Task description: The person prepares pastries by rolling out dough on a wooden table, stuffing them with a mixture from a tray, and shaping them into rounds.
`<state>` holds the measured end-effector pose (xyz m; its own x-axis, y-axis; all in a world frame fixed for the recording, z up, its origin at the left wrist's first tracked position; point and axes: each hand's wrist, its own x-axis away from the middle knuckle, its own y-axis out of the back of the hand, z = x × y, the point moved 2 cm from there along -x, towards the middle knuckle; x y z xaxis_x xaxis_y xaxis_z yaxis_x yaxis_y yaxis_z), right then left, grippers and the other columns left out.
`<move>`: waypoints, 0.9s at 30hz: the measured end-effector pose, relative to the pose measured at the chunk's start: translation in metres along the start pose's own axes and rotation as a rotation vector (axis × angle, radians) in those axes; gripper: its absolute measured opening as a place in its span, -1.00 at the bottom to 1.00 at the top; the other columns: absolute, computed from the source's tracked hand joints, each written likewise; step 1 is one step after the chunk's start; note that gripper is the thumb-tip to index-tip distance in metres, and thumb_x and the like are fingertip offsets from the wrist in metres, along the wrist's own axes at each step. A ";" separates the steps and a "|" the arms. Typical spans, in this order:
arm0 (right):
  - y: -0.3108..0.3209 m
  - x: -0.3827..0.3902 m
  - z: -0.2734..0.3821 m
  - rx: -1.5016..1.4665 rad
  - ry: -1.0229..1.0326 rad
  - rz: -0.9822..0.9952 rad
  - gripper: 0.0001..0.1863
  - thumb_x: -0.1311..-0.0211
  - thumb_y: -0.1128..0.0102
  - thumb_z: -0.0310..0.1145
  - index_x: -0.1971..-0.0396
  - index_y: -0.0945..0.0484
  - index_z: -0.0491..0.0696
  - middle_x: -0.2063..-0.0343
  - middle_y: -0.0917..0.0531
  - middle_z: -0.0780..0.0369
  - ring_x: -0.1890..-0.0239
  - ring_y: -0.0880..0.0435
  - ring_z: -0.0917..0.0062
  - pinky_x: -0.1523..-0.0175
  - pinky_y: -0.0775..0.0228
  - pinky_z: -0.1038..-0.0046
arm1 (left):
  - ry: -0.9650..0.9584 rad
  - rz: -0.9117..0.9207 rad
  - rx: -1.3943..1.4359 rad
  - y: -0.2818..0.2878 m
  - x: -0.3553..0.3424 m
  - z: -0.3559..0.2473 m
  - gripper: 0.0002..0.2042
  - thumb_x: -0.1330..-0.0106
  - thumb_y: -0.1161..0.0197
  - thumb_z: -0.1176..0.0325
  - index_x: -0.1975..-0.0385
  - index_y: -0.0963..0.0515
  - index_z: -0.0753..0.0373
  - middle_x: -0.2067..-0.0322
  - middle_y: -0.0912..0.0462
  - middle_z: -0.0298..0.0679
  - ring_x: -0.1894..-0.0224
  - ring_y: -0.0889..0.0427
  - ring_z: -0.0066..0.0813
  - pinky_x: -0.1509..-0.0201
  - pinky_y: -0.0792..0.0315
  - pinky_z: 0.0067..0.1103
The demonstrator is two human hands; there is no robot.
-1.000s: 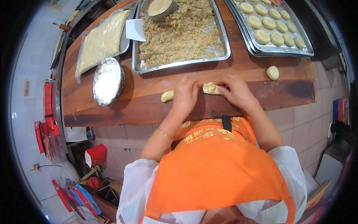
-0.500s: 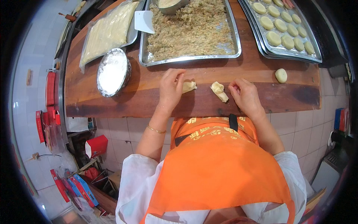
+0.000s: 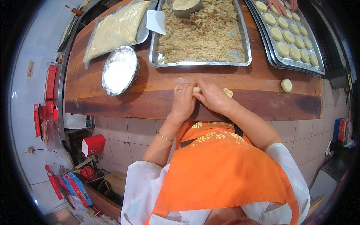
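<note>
Wooden worktop [image 3: 123, 95] runs along a white-tiled wall, with trays lined up at its far side. Both hands meet near its front edge: the left hand [image 3: 182, 100] and the right hand [image 3: 213, 98] have their fingers curled together around a small piece of dough [image 3: 196, 89], pinching and shaping it between them. A second piece of dough [image 3: 227, 92] lies on the wood just beside the right hand, not yet worked. Farther right, well apart, sits one finished round ball [image 3: 286, 85]. Behind the hands, a large metal tray [image 3: 243, 45] is heaped with crumbly filling, with a white scraper [image 3: 156, 21] at its left rim; a foil dish of flour [image 3: 120, 69] stands to the left, and a covered tray of pale dough [image 3: 116, 28] beyond it. At far right, a baking tray [image 3: 317, 69] holds two rows of formed rounds, with another person's hand [image 3: 278, 5] at its far end. Judging by this, many pieces are done, but plenty of filling and dough remain.
</note>
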<state>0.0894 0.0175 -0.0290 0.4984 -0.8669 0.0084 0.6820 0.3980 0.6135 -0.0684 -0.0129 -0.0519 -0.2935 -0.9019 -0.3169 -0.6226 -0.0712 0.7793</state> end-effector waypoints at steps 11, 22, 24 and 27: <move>-0.005 0.012 -0.015 0.305 0.232 -0.169 -0.79 -0.13 -0.21 -0.50 0.22 -0.50 -0.13 0.31 -0.61 0.02 0.15 -0.58 0.03 0.10 -0.49 0.10 | -0.022 -0.164 -0.323 -0.036 -0.002 -0.006 -0.88 -0.16 -0.23 0.46 0.32 -0.47 0.25 0.26 -0.48 -0.11 0.07 -0.47 -0.11 -0.20 -0.25 -0.23; 0.071 0.037 -0.014 -0.903 -0.264 -0.133 -0.79 -0.34 -0.28 -0.41 0.10 -0.59 -0.16 0.20 -0.63 0.31 0.30 -0.59 0.74 0.18 -0.49 0.63 | 0.119 0.025 -0.257 -0.027 -0.006 -0.019 -0.70 -0.17 -0.20 0.47 0.08 -0.47 0.33 0.06 -0.46 0.07 -0.17 -0.39 0.05 -0.42 -0.02 -0.10; 0.077 0.050 -0.040 -0.683 -0.245 -0.096 -0.83 -0.36 -0.26 -0.43 0.13 -0.61 -0.16 0.21 -0.64 0.32 0.28 -0.60 0.71 0.16 -0.49 0.62 | 0.119 0.062 -0.178 -0.012 -0.010 -0.031 -0.62 -0.16 -0.20 0.49 -0.02 -0.45 0.34 0.01 -0.45 0.10 -0.20 -0.38 0.08 -0.44 -0.01 -0.10; 0.074 0.064 -0.047 -0.432 -0.286 -0.053 -0.87 -0.30 -0.28 -0.44 0.27 -0.62 -0.20 0.33 -0.66 0.23 0.31 -0.64 0.59 0.18 -0.49 0.53 | 0.064 0.043 -0.048 -0.007 -0.014 -0.038 -0.53 -0.17 -0.15 0.56 -0.15 -0.40 0.36 -0.08 -0.44 0.13 -0.24 -0.38 0.13 -0.44 -0.10 -0.14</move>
<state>0.1969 0.0058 -0.0198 0.3324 -0.9124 0.2390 0.8910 0.3868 0.2378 -0.0325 -0.0159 -0.0329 -0.2711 -0.9299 -0.2484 -0.5745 -0.0508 0.8169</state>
